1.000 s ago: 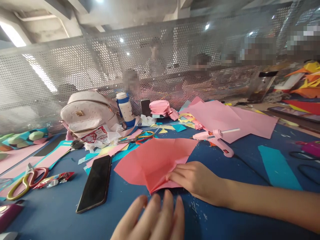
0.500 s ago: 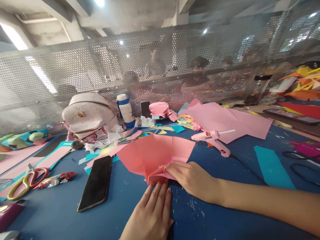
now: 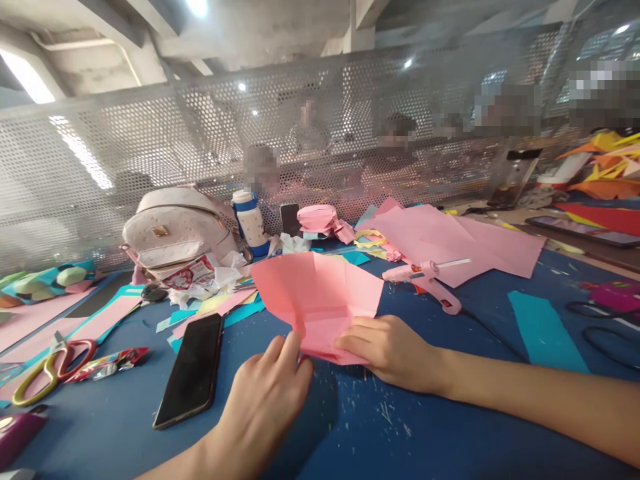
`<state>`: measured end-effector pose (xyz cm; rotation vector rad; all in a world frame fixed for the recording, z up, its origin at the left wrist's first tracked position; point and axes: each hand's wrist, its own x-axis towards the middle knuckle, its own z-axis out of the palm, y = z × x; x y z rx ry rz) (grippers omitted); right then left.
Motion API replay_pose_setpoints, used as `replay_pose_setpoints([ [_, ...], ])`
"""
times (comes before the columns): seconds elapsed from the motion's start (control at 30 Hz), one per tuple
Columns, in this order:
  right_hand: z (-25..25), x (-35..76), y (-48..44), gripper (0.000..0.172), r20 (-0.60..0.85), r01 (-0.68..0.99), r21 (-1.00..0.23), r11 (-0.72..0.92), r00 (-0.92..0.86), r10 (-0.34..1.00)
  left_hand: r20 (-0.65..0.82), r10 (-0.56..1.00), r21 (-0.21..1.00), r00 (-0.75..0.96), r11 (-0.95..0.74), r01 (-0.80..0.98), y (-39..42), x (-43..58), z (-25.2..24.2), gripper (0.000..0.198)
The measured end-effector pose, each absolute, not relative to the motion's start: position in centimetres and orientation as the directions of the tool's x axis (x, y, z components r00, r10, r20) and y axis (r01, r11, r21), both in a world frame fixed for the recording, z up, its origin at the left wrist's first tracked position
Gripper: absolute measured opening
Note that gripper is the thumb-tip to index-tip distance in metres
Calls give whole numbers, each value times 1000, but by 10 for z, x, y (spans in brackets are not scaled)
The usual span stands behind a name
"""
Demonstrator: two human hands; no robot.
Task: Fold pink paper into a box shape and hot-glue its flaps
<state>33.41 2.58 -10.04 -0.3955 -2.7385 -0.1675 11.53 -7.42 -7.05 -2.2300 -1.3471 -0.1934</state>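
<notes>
A creased pink paper sheet (image 3: 315, 293) stands tilted up off the blue table (image 3: 350, 433) in front of me. My left hand (image 3: 265, 400) pinches its lower left corner with thumb and fingers closed on the edge. My right hand (image 3: 393, 350) presses and grips the lower right part of the sheet, fingers curled over the fold. Both hands meet at the sheet's near edge.
A black phone (image 3: 193, 370) lies left of my hands. Further left lie yellow-handled scissors (image 3: 43, 367) and a candy wrapper (image 3: 107, 363). A pink glue gun (image 3: 427, 283), large pink sheets (image 3: 450, 240), a cyan strip (image 3: 545, 323), a white backpack (image 3: 173, 230) and a bottle (image 3: 249, 220) sit behind.
My left hand came forward from the near edge and took hold of the sheet's corner. The pink sheet, flat before, has been lifted and folded upright.
</notes>
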Motion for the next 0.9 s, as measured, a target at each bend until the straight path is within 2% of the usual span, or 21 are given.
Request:
replay_pose_setpoints([
  [0.07,-101,335,28,36,390,271,90,958,-895,216,384,781,-336,493,-378,862,-73,114,-69,11],
  [0.13,-101,335,29,36,409,262,103,959,-891,199,345,781,-255,521,-456,853,-72,113,-73,5],
  [0.23,-100,335,31,32,436,271,101,957,-877,202,244,805,-72,541,-541,838,-72,113,-84,16],
  [0.3,-99,335,32,30,449,260,101,960,-873,190,200,821,-7,535,-545,839,-71,114,-90,20],
  [0.53,-100,333,33,24,527,253,119,960,-836,155,167,838,-13,520,-525,851,-70,115,-89,21],
  [0.7,-104,331,35,20,574,366,-37,930,-754,320,183,849,110,496,-519,848,-65,109,-86,32],
  [0.77,-101,332,35,19,617,377,-46,925,-718,323,193,852,142,487,-516,845,-63,107,-86,34],
  [0.83,-95,335,33,20,712,304,32,952,-676,192,206,848,156,489,-521,839,-62,107,-87,35],
  [0.9,-89,338,28,16,780,140,202,969,-622,-72,234,835,152,498,-538,829,-62,107,-87,33],
])
